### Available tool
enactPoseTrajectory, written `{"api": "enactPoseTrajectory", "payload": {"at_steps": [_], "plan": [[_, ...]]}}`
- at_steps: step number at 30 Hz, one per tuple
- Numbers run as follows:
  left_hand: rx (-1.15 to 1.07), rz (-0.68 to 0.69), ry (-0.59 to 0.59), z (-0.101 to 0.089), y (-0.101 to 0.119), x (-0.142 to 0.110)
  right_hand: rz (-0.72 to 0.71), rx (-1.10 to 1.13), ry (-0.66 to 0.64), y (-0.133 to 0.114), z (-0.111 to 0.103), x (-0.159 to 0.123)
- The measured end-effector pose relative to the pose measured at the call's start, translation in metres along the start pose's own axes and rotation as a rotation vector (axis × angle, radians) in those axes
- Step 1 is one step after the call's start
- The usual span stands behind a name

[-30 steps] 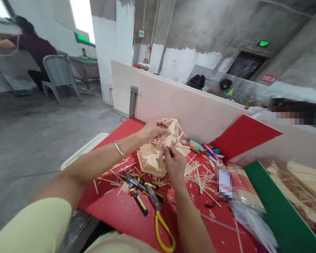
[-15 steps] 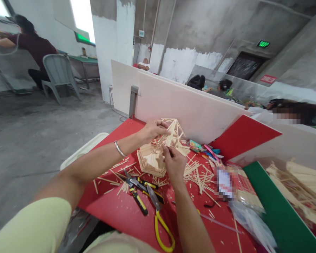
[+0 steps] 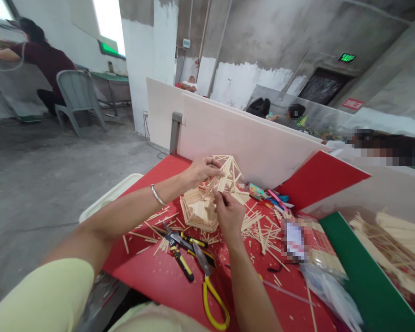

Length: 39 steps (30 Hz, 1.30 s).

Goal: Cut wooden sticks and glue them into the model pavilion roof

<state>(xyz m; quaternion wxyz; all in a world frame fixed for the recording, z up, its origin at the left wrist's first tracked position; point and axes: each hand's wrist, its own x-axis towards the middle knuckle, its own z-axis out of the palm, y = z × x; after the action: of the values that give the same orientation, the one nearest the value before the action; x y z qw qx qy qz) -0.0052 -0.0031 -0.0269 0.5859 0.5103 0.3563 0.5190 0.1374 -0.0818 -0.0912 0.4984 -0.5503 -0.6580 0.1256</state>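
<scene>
My left hand (image 3: 204, 170), with a silver bangle on the wrist, pinches the upper end of a small piece made of thin wooden sticks (image 3: 222, 183). At its lower end, the fingers of my right hand (image 3: 230, 213) are closed on the same piece. Below the hands stands a many-sided wooden-stick model (image 3: 202, 213), its walls built of stacked sticks. Behind the held piece rises a pointed stick frame (image 3: 236, 168); whether it joins the model is hidden.
Loose sticks (image 3: 261, 229) litter the red table (image 3: 152, 271). Near me lie yellow-handled scissors (image 3: 207, 302) and black-and-yellow pliers (image 3: 184, 266). On the right are a clear plastic bag (image 3: 332, 293) and a green board (image 3: 363, 263). A white partition (image 3: 235, 131) borders the far side.
</scene>
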Motion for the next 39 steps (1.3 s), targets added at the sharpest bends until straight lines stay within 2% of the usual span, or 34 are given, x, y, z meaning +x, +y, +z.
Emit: {"api": "enactPoseTrajectory", "payload": {"at_steps": [39], "plan": [[0.008, 0.001, 0.034, 0.0007, -0.004, -0.0002, -0.006, 0.015, -0.006, 0.0006, 0.0006, 0.0013]]}}
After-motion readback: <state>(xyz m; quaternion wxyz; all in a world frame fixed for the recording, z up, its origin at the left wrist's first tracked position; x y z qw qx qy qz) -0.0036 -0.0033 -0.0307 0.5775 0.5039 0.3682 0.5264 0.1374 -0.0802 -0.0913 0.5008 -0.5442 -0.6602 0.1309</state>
